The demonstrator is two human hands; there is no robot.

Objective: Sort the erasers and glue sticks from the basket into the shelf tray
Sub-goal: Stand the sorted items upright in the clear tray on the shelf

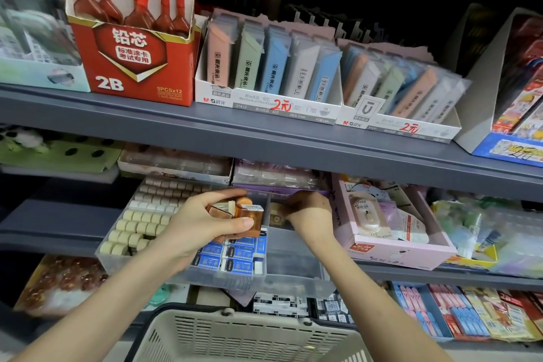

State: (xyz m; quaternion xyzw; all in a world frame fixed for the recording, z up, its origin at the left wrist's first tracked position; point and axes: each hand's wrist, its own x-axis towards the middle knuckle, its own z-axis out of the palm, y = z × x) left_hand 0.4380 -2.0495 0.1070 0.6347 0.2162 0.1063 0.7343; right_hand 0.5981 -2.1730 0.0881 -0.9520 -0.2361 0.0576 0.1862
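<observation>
Gripping a bunch of orange erasers (248,219), at least three by count, the left hand (202,223) curls thumb and fingers round them above the clear tray (293,279). The front one stands on end, long axis near upright, pale end up. The right hand (308,211) reaches to the back of the tray's right compartment, fingers bent toward a brown packet (276,216); whether they pinch it cannot be told. About six blue erasers (235,256) lie flat in the middle compartment. One cream basket (249,335) sits below.
</observation>
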